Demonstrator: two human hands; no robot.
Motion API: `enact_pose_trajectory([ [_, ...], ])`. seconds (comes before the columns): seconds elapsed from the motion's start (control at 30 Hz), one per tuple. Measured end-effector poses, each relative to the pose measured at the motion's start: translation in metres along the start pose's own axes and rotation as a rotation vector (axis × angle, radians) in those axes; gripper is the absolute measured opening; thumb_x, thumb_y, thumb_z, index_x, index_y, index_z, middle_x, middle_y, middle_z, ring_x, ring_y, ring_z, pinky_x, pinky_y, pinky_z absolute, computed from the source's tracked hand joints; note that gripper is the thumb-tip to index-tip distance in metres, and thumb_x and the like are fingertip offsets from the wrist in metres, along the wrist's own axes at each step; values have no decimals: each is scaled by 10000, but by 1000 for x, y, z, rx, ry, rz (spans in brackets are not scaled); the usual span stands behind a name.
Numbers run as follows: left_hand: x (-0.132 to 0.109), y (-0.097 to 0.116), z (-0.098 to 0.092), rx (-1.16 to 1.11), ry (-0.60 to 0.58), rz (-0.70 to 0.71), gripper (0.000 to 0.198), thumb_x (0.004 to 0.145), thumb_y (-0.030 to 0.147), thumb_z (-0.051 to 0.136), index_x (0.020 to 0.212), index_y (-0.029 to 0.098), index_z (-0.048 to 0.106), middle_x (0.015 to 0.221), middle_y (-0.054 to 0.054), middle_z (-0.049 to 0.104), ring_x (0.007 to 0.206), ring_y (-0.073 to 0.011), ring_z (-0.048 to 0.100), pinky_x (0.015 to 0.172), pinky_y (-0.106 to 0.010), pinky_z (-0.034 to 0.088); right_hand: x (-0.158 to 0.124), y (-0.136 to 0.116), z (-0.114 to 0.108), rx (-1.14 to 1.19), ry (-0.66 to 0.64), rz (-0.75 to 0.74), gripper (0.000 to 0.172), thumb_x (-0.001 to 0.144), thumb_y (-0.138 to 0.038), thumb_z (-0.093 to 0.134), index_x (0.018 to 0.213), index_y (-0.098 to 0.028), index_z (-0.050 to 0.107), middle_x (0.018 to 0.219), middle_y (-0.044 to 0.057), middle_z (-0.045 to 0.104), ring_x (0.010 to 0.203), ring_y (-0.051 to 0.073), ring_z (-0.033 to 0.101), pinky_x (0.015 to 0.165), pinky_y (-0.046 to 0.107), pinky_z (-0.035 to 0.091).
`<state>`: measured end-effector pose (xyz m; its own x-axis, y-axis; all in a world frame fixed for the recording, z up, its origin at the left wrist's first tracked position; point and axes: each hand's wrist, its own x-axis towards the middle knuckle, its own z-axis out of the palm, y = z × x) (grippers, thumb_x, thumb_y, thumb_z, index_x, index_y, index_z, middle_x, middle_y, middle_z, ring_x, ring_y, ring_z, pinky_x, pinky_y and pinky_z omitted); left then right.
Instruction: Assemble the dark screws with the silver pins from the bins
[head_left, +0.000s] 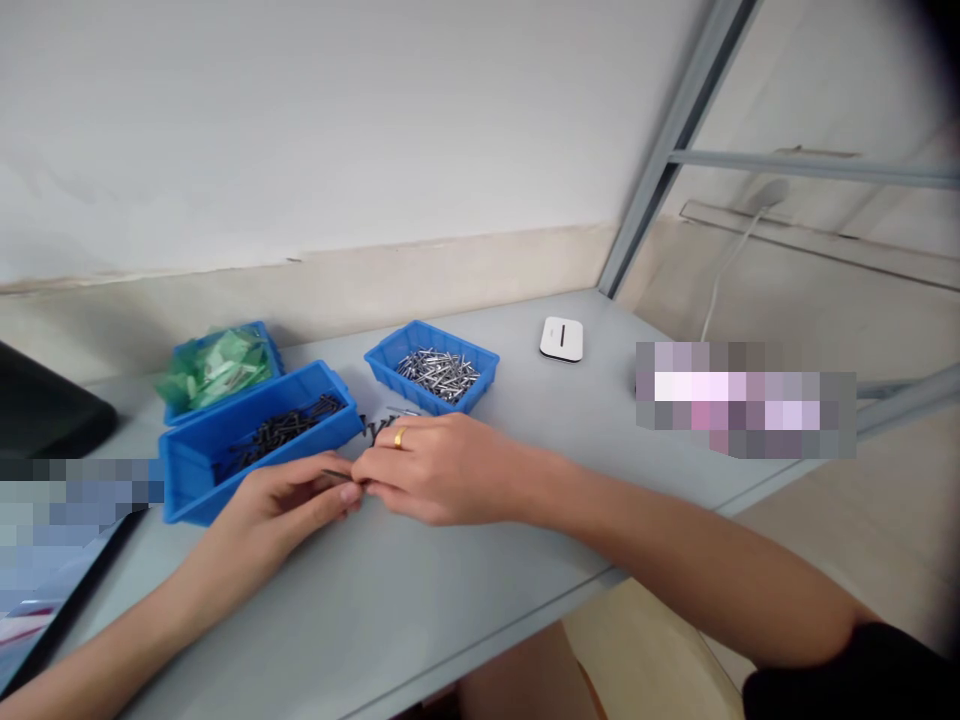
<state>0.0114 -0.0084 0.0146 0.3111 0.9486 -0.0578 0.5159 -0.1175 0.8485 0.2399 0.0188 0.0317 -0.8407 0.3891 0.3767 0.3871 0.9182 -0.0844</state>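
Note:
My left hand is closed, its thumb and fingertips pinching a thin dark piece like a screw. My right hand, with a gold ring, meets it; its closed fingertips grip the other end of that piece and hide it. Just left of the hands is a long blue bin holding many black screw-like pieces. Behind my right hand, a few loose black pieces and a silver pin lie on the table. A smaller blue bin farther back contains silver pins.
Green plastic bags fill another blue bin at the back left. On the grey table, a white square device sits at the back right. A metal frame post rises at the right corner. A dark object stands far left.

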Motion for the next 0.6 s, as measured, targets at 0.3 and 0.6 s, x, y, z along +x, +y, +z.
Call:
enact_pose_trajectory([
  [0.3,1,4,-1,124,95,141,283,909,442,557,800,215,687,708,-12,675,668,-175,617,619,-219,512,-1,0,-2,40,40,54,250,1012,-239,393,1131,-173,603,1013,43,678,938,167,602,731,278,419],
  [0.6,-2,-3,3,274,-36,249,190,921,366,547,871,244,684,875,-10,718,816,-186,662,722,-204,525,-1,2,-3,-16,6,39,259,1032,-232,358,1005,-181,611,925,24,644,858,143,575,638,267,372],
])
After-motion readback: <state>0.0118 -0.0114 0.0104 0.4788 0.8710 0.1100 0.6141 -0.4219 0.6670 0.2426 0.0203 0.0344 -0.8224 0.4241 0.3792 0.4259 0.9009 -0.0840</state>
